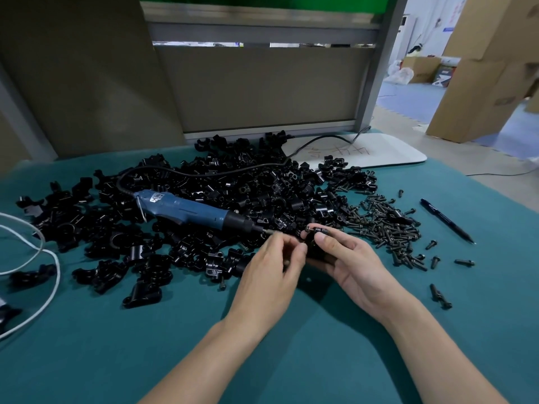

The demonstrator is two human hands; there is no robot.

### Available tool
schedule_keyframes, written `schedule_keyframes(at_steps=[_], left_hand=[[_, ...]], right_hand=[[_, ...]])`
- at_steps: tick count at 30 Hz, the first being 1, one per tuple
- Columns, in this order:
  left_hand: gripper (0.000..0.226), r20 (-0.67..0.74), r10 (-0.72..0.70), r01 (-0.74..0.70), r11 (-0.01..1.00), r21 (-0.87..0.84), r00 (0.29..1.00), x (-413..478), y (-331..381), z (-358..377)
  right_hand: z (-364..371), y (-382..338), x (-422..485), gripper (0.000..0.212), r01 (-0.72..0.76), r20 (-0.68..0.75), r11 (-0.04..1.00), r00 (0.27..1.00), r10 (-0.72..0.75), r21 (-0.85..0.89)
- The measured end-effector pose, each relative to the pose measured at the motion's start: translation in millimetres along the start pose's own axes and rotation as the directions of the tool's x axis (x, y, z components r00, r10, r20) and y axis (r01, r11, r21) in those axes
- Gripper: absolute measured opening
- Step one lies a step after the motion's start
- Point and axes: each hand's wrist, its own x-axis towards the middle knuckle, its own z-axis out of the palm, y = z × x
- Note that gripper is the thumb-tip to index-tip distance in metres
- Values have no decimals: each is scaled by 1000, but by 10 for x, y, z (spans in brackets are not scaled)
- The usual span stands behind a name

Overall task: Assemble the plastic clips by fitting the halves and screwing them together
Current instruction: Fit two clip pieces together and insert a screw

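1. The clip (316, 252) is held between both hands, just above the mat (291, 360), at the near edge of the pile (233, 191) of black halves.
2. The left hand (274, 269) has its fingers curled inward, thumb and fingertips pinching the clip's left side (what lies under the fingertips cannot be told).
3. The right hand (353, 260) cups the clip from below and from the right, with its fingers curled round it and its thumb pressed on top.
4. A screw (318, 228) lies across the top of the clip, just beyond the right thumb.
5. The blue screwdriver (186, 209) lies on the pile, its bit pointing at the left hand's fingertips and close to them. Its black cable runs back over the pile.
6. Loose screws (385, 228) are heaped just right of the pile, with a few strays on the mat.
7. A pen (447, 221) lies further right, apart from the heap.
8. A white board (379, 150) lies behind the pile, and a white cord (49, 258) loops at the far left.
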Motion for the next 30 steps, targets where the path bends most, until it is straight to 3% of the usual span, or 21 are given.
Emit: schedule_keyframes(at_steps=[14, 20, 24, 28, 30], left_hand=[[28, 28, -8, 8, 1000, -8, 1000, -1, 27, -19], [3, 67, 13, -10, 999, -44, 998, 28, -25, -2], [10, 68, 28, -21, 995, -102, 997, 16, -1, 2], [23, 34, -21, 23, 998, -54, 999, 14, -6, 17], [17, 47, -21, 23, 998, -50, 999, 25, -32, 15]], right_hand=[[-18, -22, -11, 29, 21, -6, 1000, 1000, -21, -4], [-32, -1, 2, 26, 4, 9, 1000, 1000, -4, 8], [-31, 7, 15, 34, -1, 1, 1000, 1000, 1, 9], [-30, 13, 9, 38, -5, 9, 1000, 1000, 5, 0], [-29, 14, 10, 36, -4, 4, 1000, 1000, 4, 5]])
